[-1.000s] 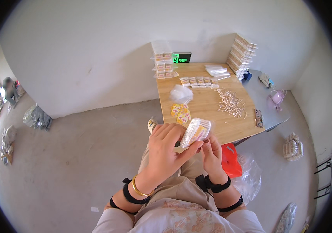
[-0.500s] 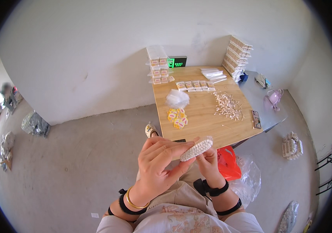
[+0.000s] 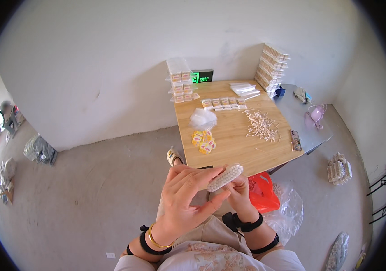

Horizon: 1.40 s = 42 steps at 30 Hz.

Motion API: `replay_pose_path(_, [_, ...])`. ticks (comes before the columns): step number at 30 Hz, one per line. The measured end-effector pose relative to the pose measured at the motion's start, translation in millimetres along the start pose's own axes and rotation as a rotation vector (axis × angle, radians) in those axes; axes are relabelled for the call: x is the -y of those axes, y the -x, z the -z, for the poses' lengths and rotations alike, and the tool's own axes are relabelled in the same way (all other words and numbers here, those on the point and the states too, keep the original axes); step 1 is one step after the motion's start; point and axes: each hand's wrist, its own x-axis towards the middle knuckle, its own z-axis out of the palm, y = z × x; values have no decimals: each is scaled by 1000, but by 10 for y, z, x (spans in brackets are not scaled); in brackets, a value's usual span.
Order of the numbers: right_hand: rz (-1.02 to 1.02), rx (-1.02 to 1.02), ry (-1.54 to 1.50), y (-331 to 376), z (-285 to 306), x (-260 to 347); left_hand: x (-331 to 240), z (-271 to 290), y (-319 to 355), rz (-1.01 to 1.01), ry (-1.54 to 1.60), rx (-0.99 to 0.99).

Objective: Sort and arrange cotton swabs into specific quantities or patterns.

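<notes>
A small clear packet of white sticks (image 3: 225,177) is held edge-on between both hands, in front of the near edge of the wooden table (image 3: 238,140). My left hand (image 3: 188,198) pinches its lower left end with fingers spread above it. My right hand (image 3: 239,194) grips it from beneath on the right. On the table lie a loose heap of white sticks (image 3: 262,125), a few yellow labels (image 3: 204,141) and a crumpled clear bag (image 3: 202,118).
A row of filled packets (image 3: 223,103), stacked clear boxes (image 3: 179,80), a tall stack of boxes (image 3: 272,67) and a green-lit scale (image 3: 202,76) stand at the table's back. A phone (image 3: 295,140) lies at the right edge. A red bag (image 3: 263,192) sits on the floor.
The packet has turned from showing its flat face to lying edge-on between my fingers. Both hands have dropped slightly lower and nearer to me.
</notes>
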Motion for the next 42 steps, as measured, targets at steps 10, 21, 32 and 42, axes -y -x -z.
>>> replay_pose_path(10, [84,-3,-29,-46,-63,-35,56,-13,39,-31,-25,2])
replay_pose_path(21, [101,82,42,-84,-25,-102,171,-108,96,27,-25,-14])
replay_pose_path(32, [29,94,50,-129,-47,-88,224,-148,138,-10,-57,28])
replay_pose_path(42, [76,122,174,-198,-22,-19,176,-157,147,-23,-60,31])
